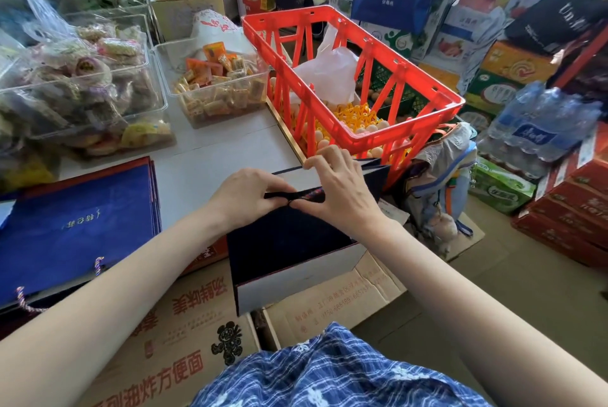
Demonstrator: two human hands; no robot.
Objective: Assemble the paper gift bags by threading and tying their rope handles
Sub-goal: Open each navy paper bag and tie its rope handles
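Beyond the grip, a pale counter [210,143] is carrying clear snack bins [217,84] and a red crate [355,77]. To its right, stacked cartons [513,77] and bottled water [539,123] are crowding the tan floor [513,275]. Cardboard boxes [184,324] are sitting below it in soft, even light.

Navy bag [286,239], red crate [355,77], blue-and-white checked cloth [329,370].

Left of the red crate [355,77] lies a bare tabletop strip [227,146]; snack tubs [217,84] bound it behind, stacked blue bags [79,222] at its left.
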